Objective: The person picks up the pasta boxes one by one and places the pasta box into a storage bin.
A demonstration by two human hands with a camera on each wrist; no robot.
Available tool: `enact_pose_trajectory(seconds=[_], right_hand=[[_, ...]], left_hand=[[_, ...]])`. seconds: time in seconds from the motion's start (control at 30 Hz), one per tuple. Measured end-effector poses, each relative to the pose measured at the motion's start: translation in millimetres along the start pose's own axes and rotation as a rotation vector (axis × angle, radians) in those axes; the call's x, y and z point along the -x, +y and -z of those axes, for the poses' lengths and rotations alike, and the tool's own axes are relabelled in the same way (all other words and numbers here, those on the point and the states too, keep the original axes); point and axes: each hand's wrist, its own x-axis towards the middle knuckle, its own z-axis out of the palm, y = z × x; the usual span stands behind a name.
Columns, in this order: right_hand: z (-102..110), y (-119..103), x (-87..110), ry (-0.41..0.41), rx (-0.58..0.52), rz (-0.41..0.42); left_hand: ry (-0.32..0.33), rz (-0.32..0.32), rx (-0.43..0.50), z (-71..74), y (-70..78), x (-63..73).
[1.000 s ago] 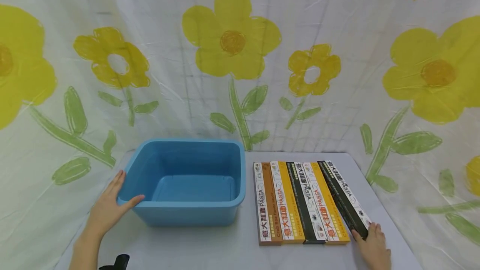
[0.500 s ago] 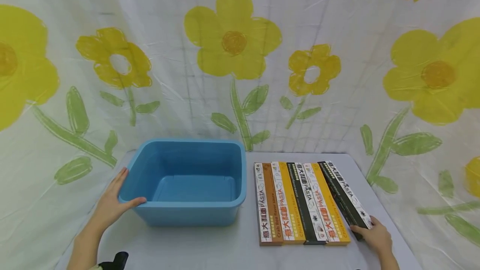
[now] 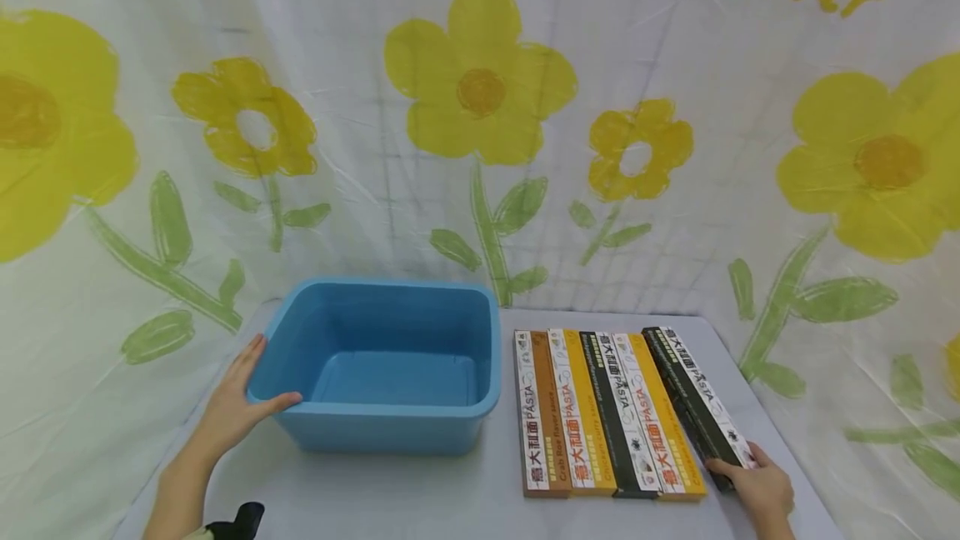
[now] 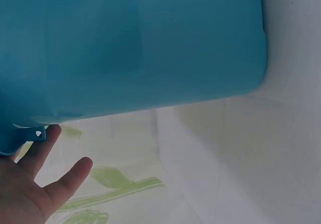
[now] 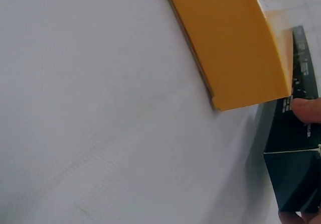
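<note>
In the head view, my left hand (image 3: 228, 407) rests at the near left corner of a blue plastic tub (image 3: 390, 432), its thumb on the front rim and its fingers along the left side. The left wrist view shows those fingers fairly straight and spread under the tub's edge. At the far right of the table, my right hand (image 3: 759, 486) pinches the near end of a black-and-white pasta box (image 3: 693, 398). In the right wrist view the thumb lies on the box's (image 5: 293, 176) side and fingertips show below its end. That box lies slanted beside a yellow-and-white pasta box (image 3: 663, 419).
To the left of the slanted box, several pasta boxes lie side by side: a brown one (image 3: 551, 415), another yellow one (image 3: 592, 415) and a black one (image 3: 622, 415). The table (image 3: 397, 498) ends at a flower-patterned curtain (image 3: 360, 215). A black object (image 3: 243, 519) shows near the left forearm.
My right hand has turned at the near end of the slanted box, from fingers lying along it to a pinching hold. My left hand stays at the tub's corner. The head view has shifted slightly.
</note>
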Motion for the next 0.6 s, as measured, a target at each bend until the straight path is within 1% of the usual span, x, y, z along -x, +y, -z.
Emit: enact_pose_trajectory(seconds=[0.07,0.17,0.3,0.4,0.47,0.6], right_hand=[[4.2,-5.5,0.9,0.002,-0.055,-0.01],[13.0,-19.6,0.9,0.004,-0.105,0.016],[25.7,-41.9,2.2,0.017,-0.085,0.078],[33.0,-58.4,6.6,0.013,-0.072,0.121],[36.2,-69.1,11.1,-0.003,-0.079,0.148],[38.3,-89.0,20.9,-0.064,-0.127,0.2]], left_hand=[[-0.009,0.011,-0.005,0.2,1.0,0.1],[-0.002,0.005,-0.003,0.2,0.9,0.7],[0.017,-0.009,0.002,-0.7,-0.4,1.3],[0.018,-0.001,0.003,-1.6,-0.4,1.0],[0.017,0.007,0.004,-2.2,-0.2,0.6],[0.014,0.02,0.006,-3.2,-0.1,0.4]])
